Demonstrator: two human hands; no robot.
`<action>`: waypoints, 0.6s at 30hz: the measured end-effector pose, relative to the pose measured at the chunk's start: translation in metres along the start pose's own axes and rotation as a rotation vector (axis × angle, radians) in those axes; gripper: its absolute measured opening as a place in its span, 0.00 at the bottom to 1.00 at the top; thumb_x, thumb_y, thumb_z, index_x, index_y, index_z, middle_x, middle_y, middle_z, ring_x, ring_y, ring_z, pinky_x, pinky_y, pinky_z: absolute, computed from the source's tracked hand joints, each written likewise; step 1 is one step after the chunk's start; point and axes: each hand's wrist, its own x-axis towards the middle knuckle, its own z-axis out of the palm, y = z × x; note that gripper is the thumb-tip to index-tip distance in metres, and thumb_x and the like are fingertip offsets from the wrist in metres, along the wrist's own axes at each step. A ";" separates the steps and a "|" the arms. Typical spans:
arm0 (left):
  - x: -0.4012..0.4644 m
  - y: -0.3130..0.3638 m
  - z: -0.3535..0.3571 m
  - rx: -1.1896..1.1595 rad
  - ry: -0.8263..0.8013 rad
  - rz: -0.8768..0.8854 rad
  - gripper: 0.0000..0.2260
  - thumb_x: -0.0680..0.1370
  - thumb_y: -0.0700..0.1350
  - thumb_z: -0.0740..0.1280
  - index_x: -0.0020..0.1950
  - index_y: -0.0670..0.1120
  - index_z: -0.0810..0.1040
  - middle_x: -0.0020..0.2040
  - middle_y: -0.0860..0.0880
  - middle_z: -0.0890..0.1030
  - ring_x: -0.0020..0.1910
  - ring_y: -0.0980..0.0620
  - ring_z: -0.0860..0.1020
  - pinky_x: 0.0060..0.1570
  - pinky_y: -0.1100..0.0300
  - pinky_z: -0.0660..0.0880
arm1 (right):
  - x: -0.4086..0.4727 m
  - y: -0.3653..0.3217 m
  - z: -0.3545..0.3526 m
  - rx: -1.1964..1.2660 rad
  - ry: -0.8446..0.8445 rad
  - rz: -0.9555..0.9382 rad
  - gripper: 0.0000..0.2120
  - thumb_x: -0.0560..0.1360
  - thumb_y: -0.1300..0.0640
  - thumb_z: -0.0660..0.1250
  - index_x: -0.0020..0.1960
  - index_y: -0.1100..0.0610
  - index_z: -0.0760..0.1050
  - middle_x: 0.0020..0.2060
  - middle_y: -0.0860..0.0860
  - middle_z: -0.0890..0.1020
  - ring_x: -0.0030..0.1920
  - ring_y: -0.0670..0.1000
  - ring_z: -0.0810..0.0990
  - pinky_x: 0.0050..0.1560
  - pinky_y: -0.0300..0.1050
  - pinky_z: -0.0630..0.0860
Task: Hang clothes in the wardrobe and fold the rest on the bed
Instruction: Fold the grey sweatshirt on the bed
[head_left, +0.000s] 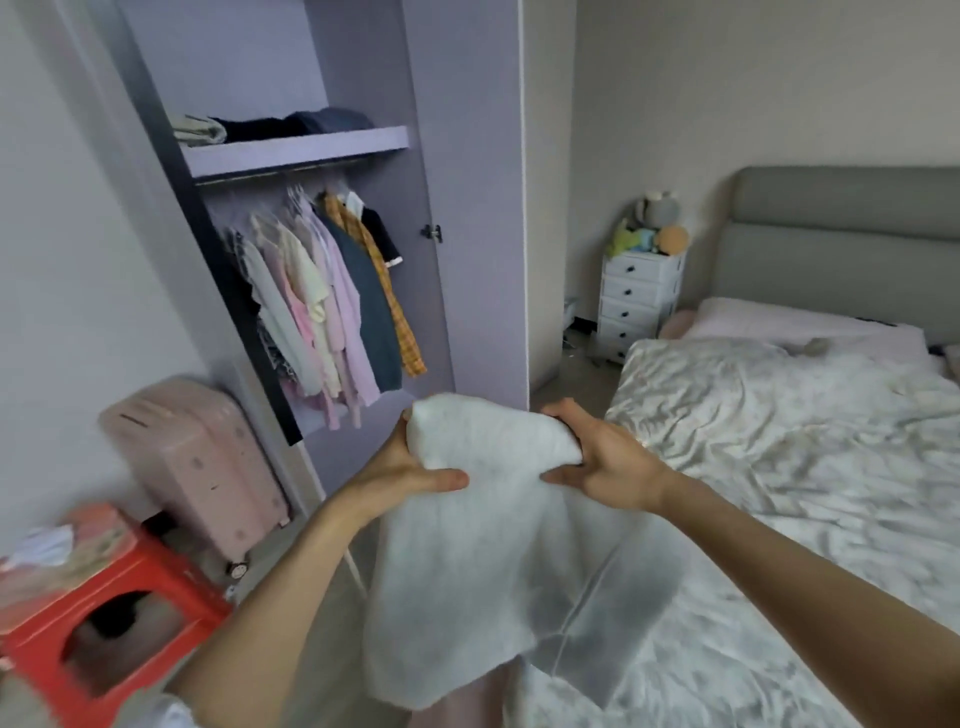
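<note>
We hold a white garment up in front of us, between the open wardrobe and the bed. Our left hand has its grip closed on the upper left edge, thumb pressed across the front of the cloth; our right hand pinches the upper right edge, fingers curled round a bunched fold.

To do this step well, we judge it best to keep both grips at the top edge, spread them apart so the cloth hangs flat, and find the shoulders or collar before choosing hanger or fold. We should lift it clear of the bed edge so the hem does not drag.

The garment looks soft, thick and plain white, bunched at the top and hanging loose below, its lower part slightly sheer. What kind of piece it is we cannot tell.
</note>
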 end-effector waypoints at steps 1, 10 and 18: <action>-0.008 0.002 -0.018 -0.007 0.070 0.006 0.27 0.65 0.43 0.79 0.60 0.52 0.72 0.58 0.51 0.79 0.53 0.56 0.78 0.46 0.66 0.75 | 0.014 -0.016 0.005 0.021 -0.008 -0.018 0.26 0.71 0.54 0.71 0.64 0.50 0.64 0.54 0.45 0.76 0.55 0.51 0.75 0.57 0.46 0.69; -0.027 0.037 -0.164 0.072 0.368 0.299 0.10 0.75 0.42 0.68 0.55 0.51 0.74 0.48 0.56 0.79 0.47 0.61 0.78 0.44 0.71 0.75 | 0.121 -0.083 0.054 0.336 -0.128 0.075 0.24 0.68 0.48 0.73 0.61 0.47 0.69 0.55 0.43 0.76 0.56 0.47 0.76 0.57 0.44 0.73; -0.017 0.037 -0.298 0.044 0.329 0.317 0.11 0.76 0.43 0.67 0.57 0.53 0.75 0.51 0.56 0.81 0.50 0.58 0.79 0.50 0.65 0.75 | 0.197 -0.105 0.099 0.812 -0.056 0.123 0.41 0.58 0.21 0.60 0.66 0.40 0.68 0.64 0.37 0.74 0.68 0.41 0.66 0.70 0.53 0.57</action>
